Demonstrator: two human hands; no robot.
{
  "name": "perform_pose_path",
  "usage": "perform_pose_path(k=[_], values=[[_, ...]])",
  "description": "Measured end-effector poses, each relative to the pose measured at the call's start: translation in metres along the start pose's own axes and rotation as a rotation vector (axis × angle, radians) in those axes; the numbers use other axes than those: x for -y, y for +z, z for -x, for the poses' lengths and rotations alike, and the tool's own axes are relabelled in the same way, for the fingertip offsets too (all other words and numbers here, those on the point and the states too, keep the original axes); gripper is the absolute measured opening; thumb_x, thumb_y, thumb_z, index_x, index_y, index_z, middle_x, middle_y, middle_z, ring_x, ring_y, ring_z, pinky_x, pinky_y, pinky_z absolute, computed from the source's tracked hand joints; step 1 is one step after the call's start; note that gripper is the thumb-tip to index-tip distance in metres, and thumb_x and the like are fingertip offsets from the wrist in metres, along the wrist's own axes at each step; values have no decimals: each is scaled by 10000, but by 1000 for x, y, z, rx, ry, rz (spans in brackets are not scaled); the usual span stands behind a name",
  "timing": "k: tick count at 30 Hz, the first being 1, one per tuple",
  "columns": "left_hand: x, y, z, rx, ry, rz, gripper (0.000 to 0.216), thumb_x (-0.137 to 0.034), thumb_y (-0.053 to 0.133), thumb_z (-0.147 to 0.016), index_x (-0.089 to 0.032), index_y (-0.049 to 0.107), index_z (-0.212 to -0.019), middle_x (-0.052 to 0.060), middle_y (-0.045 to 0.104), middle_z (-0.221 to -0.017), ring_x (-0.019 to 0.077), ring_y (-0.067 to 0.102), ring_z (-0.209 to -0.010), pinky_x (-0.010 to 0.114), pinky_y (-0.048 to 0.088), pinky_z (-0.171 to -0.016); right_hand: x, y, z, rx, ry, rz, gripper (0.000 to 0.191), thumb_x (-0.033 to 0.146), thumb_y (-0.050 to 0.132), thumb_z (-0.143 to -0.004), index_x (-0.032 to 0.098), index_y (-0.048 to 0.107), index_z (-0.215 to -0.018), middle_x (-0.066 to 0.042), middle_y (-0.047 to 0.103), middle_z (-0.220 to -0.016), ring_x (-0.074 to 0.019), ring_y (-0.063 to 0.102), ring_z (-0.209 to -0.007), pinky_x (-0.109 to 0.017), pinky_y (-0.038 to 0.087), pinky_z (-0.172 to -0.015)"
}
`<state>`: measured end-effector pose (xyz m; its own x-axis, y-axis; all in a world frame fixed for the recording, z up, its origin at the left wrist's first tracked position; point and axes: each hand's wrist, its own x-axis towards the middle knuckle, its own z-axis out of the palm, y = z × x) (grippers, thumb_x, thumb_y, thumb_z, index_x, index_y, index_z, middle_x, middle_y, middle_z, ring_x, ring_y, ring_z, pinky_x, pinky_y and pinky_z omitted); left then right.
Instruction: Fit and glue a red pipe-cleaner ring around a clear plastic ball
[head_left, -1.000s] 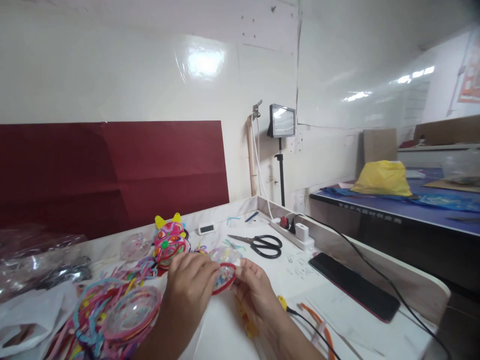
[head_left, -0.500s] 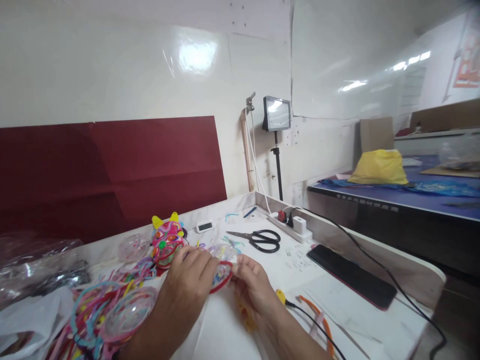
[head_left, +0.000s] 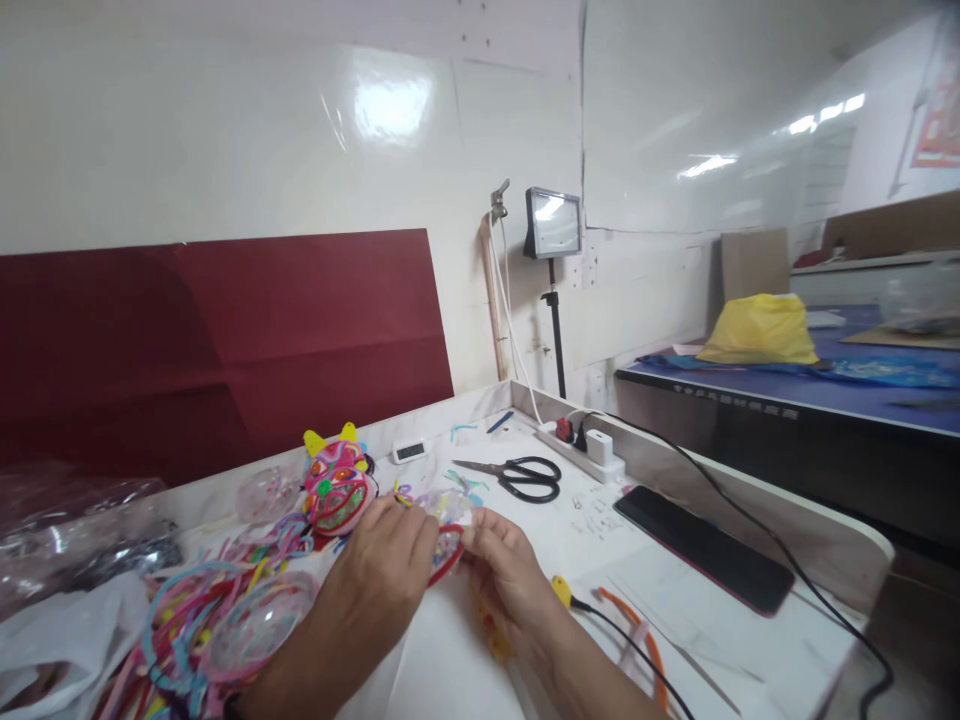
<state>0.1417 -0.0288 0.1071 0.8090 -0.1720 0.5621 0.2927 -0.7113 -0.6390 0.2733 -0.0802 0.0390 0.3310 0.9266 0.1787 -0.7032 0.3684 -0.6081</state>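
Note:
Between my two hands is a small clear plastic piece edged with a red chenille stem (head_left: 448,570). My left hand (head_left: 382,565) has its fingers closed over the left side, hiding that part. My right hand (head_left: 506,570) pinches the right edge between thumb and fingers. A yellow thing (head_left: 493,632) shows under the right hand, too blurred to name. Just behind my left hand stands a colourful animal figure (head_left: 337,490) with yellow ears and pink, red and green trim. Left of my forearm lie a clear plastic dome (head_left: 262,625) and a heap of coloured chenille stems (head_left: 172,640).
Black-handled scissors (head_left: 525,478), a small digital display (head_left: 410,452) and a power strip (head_left: 592,462) lie toward the back. A phone (head_left: 703,550) is on the right, with a black cable (head_left: 750,520) running past it. Plastic bags (head_left: 82,530) crowd the left.
The red-edged piece has tilted slightly, and my left hand has shifted a little with it. Both hands keep their hold.

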Motion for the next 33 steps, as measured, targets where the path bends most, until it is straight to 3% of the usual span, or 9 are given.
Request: perform_pose_path(k=[8, 15, 20, 27, 33], values=[[3, 7, 6, 99, -70, 75, 207, -14, 453, -858, -185, 539, -783, 27, 569, -701, 211, 556, -687, 401, 444, -764, -2, 0, 0, -6, -8, 20, 172, 171, 751, -581, 160, 582, -606, 43, 577, -545, -87, 488, -518, -209, 384, -532], [6, -4, -7, 154, 52, -41, 228, 3, 457, -832, -176, 555, -732, 28, 579, -672, 219, 542, -657, 403, 402, -746, -1, -1, -1, -7, -7, 27, 176, 187, 757, -572, 164, 586, -608, 33, 588, -551, -100, 498, -526, -224, 394, -539], [6, -7, -11, 147, 80, -79, 269, 8, 429, -837, -181, 562, -700, 31, 574, -650, 218, 523, -631, 390, 372, -694, -1, 0, 0, -11, -7, 37, 157, 174, 738, -573, 166, 583, -598, 40, 577, -538, -94, 491, -509, -218, 384, -525], [4, 8, -8, 114, 65, -56, 262, -11, 448, -836, -191, 538, -666, 18, 537, -616, 213, 496, -608, 391, 361, -683, 0, 0, 1, -14, 2, 52, 154, 157, 723, -572, 169, 574, -608, 48, 568, -542, -92, 483, -514, -218, 379, -529], [8, 0, -4, 108, -52, 86, 259, -81, 424, -900, -203, 532, -699, -6, 570, -648, 182, 539, -630, 359, 381, -699, 0, -1, 0, -17, -7, 57, 181, 197, 749, -575, 170, 572, -605, 39, 578, -553, -105, 498, -528, -244, 411, -569]])
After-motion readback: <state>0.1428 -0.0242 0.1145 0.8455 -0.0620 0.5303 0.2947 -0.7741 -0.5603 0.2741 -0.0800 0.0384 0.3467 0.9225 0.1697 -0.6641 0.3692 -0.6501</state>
